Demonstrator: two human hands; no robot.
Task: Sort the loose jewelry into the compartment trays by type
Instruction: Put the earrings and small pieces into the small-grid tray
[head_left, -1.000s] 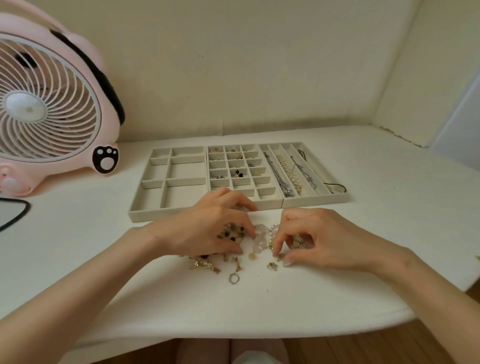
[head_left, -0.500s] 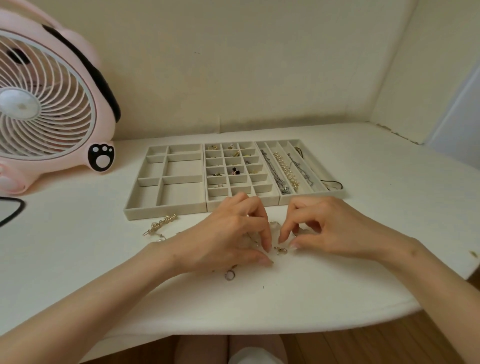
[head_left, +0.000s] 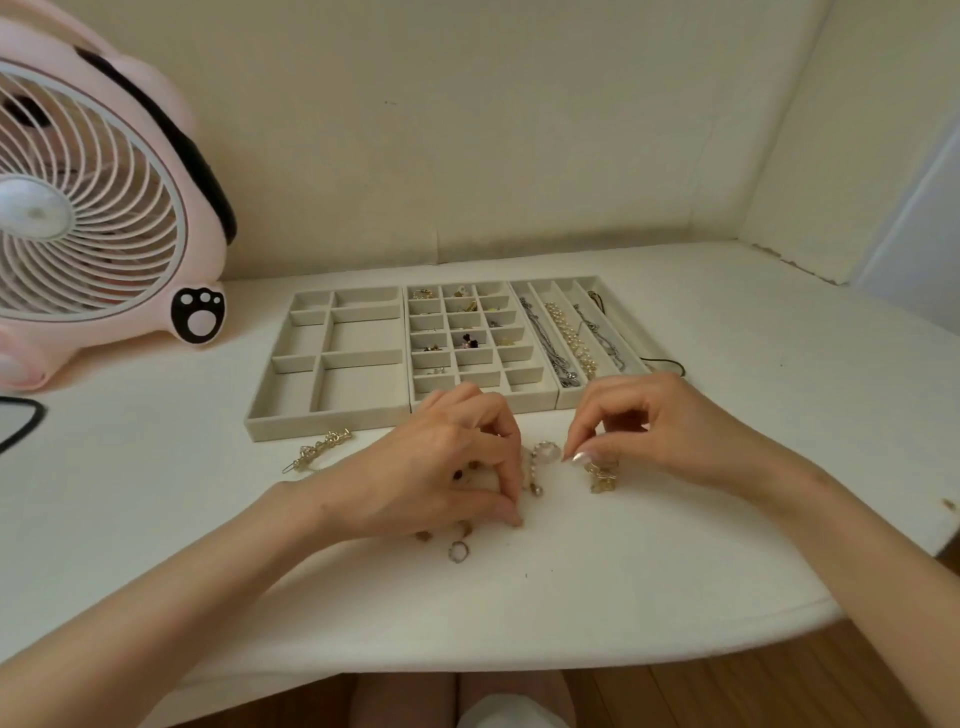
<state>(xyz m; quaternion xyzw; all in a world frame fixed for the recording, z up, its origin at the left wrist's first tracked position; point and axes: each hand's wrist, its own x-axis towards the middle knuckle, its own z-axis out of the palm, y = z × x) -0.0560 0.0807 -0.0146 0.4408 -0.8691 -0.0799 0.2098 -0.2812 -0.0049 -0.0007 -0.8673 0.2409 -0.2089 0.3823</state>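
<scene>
Three beige compartment trays stand side by side: a large-cell tray (head_left: 291, 423), a small-grid tray (head_left: 483, 400) holding small pieces, and a long-slot tray (head_left: 563, 397) with chains and a pearl strand (head_left: 571, 335). In front of them my left hand (head_left: 431, 467) curls over a heap of loose jewelry (head_left: 467, 475), fingertips on the table. My right hand (head_left: 654, 431) hovers with thumb and forefinger pinched together over gold pieces (head_left: 602, 480); what it pinches is too small to tell. Between the hands lies a beaded piece with a pale stone (head_left: 543, 457). A ring (head_left: 458, 551) lies near the front.
A gold hair clip (head_left: 317, 451) lies left of my left hand, by the large tray. A pink fan (head_left: 88, 208) stands at the back left, with a black cable (head_left: 21, 426) at the left edge. The table's curved front edge (head_left: 571, 654) is close.
My left hand has shifted right over the heap, uncovering the gold hair clip. My right hand has lifted and moved right, away from the beaded piece.
</scene>
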